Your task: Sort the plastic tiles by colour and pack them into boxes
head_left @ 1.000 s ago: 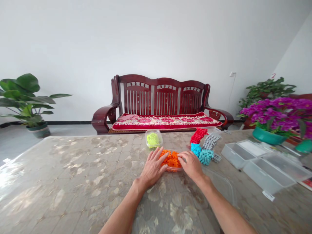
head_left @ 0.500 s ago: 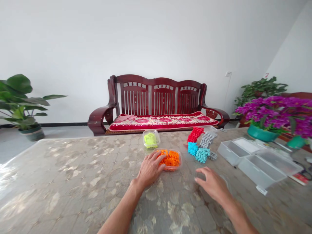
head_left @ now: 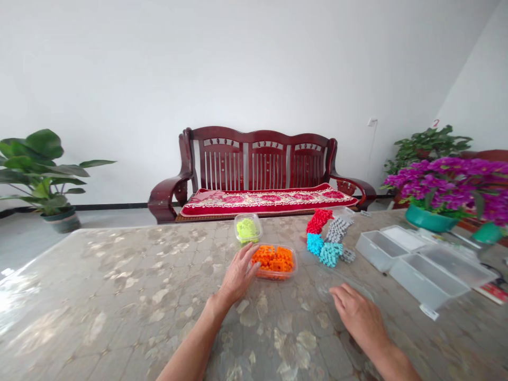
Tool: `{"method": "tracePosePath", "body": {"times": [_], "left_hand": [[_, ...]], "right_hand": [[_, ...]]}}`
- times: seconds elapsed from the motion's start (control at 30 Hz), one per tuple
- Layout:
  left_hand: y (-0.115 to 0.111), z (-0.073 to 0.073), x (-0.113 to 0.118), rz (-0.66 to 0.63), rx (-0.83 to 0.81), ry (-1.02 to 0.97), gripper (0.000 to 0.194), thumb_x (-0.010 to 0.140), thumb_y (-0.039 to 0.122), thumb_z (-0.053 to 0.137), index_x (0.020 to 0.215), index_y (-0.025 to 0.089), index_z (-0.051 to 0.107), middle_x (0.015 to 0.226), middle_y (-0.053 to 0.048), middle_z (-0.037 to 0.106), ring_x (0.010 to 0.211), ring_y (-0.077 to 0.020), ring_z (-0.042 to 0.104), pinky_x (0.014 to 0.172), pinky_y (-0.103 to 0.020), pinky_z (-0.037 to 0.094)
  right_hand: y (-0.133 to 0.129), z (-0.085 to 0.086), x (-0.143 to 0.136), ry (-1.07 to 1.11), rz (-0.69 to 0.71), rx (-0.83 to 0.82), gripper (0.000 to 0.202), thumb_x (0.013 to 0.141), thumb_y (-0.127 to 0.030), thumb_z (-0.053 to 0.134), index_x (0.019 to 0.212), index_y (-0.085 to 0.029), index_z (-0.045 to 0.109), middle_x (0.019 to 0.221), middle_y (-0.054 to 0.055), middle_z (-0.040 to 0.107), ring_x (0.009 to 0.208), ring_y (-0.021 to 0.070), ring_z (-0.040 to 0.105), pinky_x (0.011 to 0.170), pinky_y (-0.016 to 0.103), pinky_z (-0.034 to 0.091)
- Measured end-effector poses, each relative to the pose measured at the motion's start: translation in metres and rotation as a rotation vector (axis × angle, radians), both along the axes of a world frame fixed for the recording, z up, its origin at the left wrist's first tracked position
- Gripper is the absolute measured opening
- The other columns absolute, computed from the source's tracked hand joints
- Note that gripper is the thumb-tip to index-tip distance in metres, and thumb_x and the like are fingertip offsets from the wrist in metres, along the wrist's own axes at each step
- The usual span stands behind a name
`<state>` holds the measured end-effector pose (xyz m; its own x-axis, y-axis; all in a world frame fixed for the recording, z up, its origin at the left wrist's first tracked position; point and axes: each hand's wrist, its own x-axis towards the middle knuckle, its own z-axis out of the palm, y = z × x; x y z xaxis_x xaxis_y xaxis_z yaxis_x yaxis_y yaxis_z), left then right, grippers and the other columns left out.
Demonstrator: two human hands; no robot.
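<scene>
A clear plastic container (head_left: 278,275) filled with orange building blocks (head_left: 273,259) sits on the table. My left hand (head_left: 239,271) grips its left side, fingers along the edge and thumb at the near corner. To the right, my right hand (head_left: 355,312) is closed, its fingertips pinching the near edge of a transparent plastic lid (head_left: 345,279). The lid is faint against the tabletop and partly covered by the hand. Behind the orange blocks stands a smaller clear container (head_left: 248,228) of lime-green blocks.
Joined blocks in red (head_left: 318,220), grey (head_left: 338,230), blue (head_left: 315,244) and teal (head_left: 330,254) lie beyond my right hand. Open translucent boxes (head_left: 428,280) and a pot of purple flowers (head_left: 452,182) stand at right. A wooden bench (head_left: 265,169) is behind the patterned table (head_left: 130,296).
My left hand has slid left off the orange blocks to the container's edge. My right hand has moved slightly right and nearer, and its spread fingers have closed at the lid.
</scene>
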<state>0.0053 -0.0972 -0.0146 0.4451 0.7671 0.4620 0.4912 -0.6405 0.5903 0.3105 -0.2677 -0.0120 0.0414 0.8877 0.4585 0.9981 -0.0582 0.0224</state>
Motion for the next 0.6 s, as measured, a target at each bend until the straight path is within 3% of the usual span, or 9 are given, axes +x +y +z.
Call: {"method": "tracePosePath", "body": {"times": [0.17,0.33,0.5,0.6], "left_hand": [[0.003,-0.013,-0.002,0.070,-0.126,-0.169,0.042,0.095,0.033,0.043,0.135,0.024,0.050,0.142,-0.010,0.048,0.133,-0.0217,0.045,0.109,-0.044,0.041],[0.001,-0.018,-0.005,0.119,-0.180,-0.286,0.030,0.091,0.033,0.047,0.115,0.023,0.062,0.129,-0.010,0.055,0.117,-0.0209,0.057,0.091,-0.036,0.053],[-0.005,-0.014,-0.003,0.084,-0.191,-0.285,0.028,0.092,0.034,0.047,0.111,0.022,0.063,0.123,-0.009,0.055,0.112,-0.0191,0.059,0.089,-0.033,0.054],[-0.008,-0.012,-0.002,0.068,-0.172,-0.250,0.027,0.092,0.032,0.047,0.111,0.024,0.064,0.121,-0.008,0.056,0.112,-0.0188,0.059,0.094,-0.035,0.053]], "right_hand": [[0.002,-0.002,-0.005,0.025,-0.009,-0.016,0.020,0.086,-0.025,0.052,0.099,-0.026,0.067,0.096,0.005,0.069,0.091,0.0229,0.064,0.076,0.032,0.045],[0.004,-0.009,-0.012,-0.080,0.024,-0.062,0.019,0.086,-0.015,0.049,0.077,-0.024,0.063,0.083,0.004,0.065,0.080,0.0212,0.063,0.067,0.031,0.043],[0.011,-0.011,-0.015,-0.208,-0.028,-0.087,0.024,0.082,-0.006,0.044,0.075,-0.022,0.060,0.077,0.005,0.065,0.071,0.0194,0.064,0.060,0.029,0.039],[0.012,0.002,-0.014,-0.156,-0.045,-0.110,0.022,0.078,-0.007,0.045,0.072,-0.023,0.058,0.072,0.004,0.065,0.065,0.0178,0.063,0.055,0.028,0.034]]}}
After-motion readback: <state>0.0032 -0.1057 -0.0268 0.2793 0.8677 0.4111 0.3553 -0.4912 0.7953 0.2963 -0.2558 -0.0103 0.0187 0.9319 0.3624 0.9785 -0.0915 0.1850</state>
